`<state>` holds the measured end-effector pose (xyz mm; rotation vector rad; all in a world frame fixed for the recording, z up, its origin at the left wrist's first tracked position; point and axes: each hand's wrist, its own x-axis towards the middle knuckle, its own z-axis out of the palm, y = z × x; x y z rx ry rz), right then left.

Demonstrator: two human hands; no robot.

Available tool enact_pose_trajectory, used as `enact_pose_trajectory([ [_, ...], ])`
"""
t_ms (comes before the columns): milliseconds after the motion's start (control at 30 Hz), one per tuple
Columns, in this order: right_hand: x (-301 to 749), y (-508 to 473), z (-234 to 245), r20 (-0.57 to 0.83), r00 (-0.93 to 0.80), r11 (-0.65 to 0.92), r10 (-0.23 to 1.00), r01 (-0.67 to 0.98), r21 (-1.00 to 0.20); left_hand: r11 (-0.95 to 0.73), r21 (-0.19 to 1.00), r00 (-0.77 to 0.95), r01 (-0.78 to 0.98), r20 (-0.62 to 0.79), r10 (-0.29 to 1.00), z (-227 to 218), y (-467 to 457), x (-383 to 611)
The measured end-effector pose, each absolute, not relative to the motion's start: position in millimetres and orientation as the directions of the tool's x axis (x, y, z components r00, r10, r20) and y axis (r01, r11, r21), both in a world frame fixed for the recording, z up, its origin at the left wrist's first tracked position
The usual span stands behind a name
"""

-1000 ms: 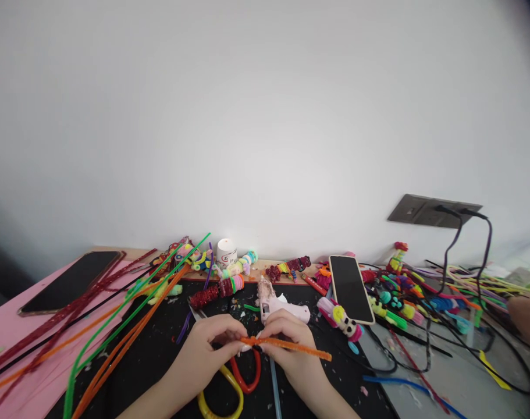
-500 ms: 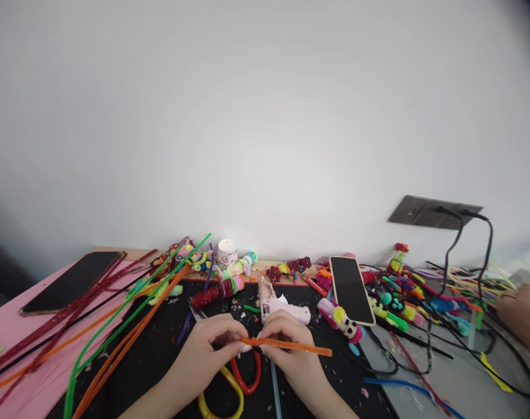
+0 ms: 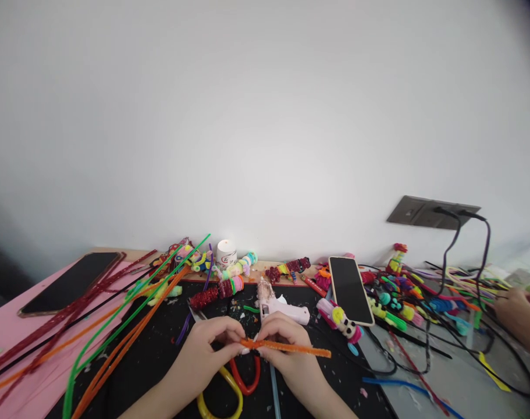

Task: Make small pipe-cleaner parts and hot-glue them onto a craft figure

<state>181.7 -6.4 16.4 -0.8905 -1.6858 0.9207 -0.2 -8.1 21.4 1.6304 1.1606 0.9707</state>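
Note:
An orange pipe cleaner is pinched between my two hands, its long free end sticking out to the right. My left hand grips its short end between thumb and forefinger. Close beside it, my right hand pinches the same stem, the fingertips nearly touching. The part between the fingers looks bent or bunched, mostly hidden. Below the hands lie scissors with a yellow handle loop and a red loop. A pale glue gun rests just beyond my right hand.
Long green and orange pipe cleaners stretch across the left. Two phones lie on the table, a dark one and a pale-edged one. A white cup stands by the wall. Black cables and another person's hand are at right.
My hands stay in nearly the same place, with the fingers shifting slightly on the orange pipe cleaner. At right, the other person's hand has moved a little.

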Motion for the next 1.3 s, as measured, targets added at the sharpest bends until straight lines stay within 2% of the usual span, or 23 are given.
enact_pose_trajectory([
  [267,181.4,-6.0,16.3,0.404,-0.239,0.441,0.883,0.128,-0.889,-0.228,0.909,0.258,0.348,0.141,0.956,23.1,-7.3,0.3],
  [567,182.3,-7.0,15.9,0.398,-0.189,0.431,0.897,0.185,-0.883,-0.228,0.914,0.200,0.334,0.168,0.965,23.1,-6.8,-1.3],
  [833,181.8,-8.5,17.9,0.360,-0.168,0.384,0.918,0.144,-0.912,-0.193,0.938,0.158,0.287,0.152,0.976,21.2,-6.2,-2.2],
  [1100,183.4,-6.2,11.5,0.406,-0.153,0.421,0.901,0.083,-0.903,-0.117,0.975,0.281,0.189,0.060,0.958,15.3,-4.5,0.5],
  [1300,182.4,-5.5,14.1,0.383,-0.141,0.393,0.913,0.048,-0.918,-0.063,0.989,0.339,0.136,0.013,0.941,11.0,-3.7,0.2],
])
